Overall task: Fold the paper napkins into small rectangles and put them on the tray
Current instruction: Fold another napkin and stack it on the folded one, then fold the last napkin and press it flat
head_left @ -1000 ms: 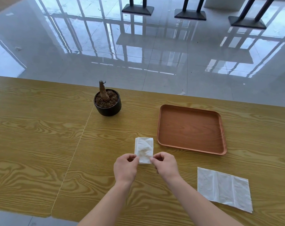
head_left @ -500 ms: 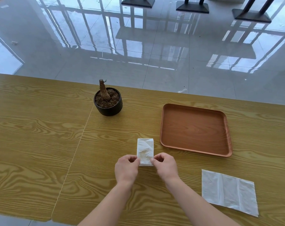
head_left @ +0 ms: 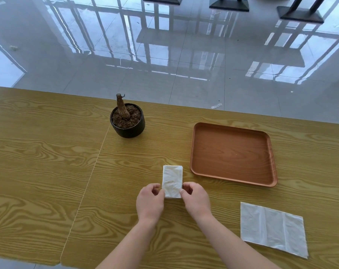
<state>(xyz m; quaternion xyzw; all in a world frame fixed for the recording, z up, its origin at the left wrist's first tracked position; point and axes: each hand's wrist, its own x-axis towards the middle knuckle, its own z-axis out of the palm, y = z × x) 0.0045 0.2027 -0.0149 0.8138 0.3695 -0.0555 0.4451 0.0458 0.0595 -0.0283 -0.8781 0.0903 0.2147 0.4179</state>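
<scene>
On the bench (head_left: pixel 38 152), right of a potted stump (head_left: pixel 127 123), the folded napkin (head_left: pixel 172 180) is pinched at its near corners by the left hand (head_left: pixel 150 202) and right hand (head_left: pixel 196 200), presumably for squaring. The tray (head_left: pixel 230 152) is set just beside for short transfer; a second napkin (head_left: pixel 271 229) is left flat, awaiting folding.

Potted stump (head_left: pixel 127 120) on wooden table (head_left: pixel 38 152)

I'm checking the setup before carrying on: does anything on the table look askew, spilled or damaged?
Nothing looks spilled or damaged. The one oddity is the black pot, which holds only soil and a bare cut stump, no leaves. The unfolded napkin lies slightly skewed to the near edge of the table.
</scene>
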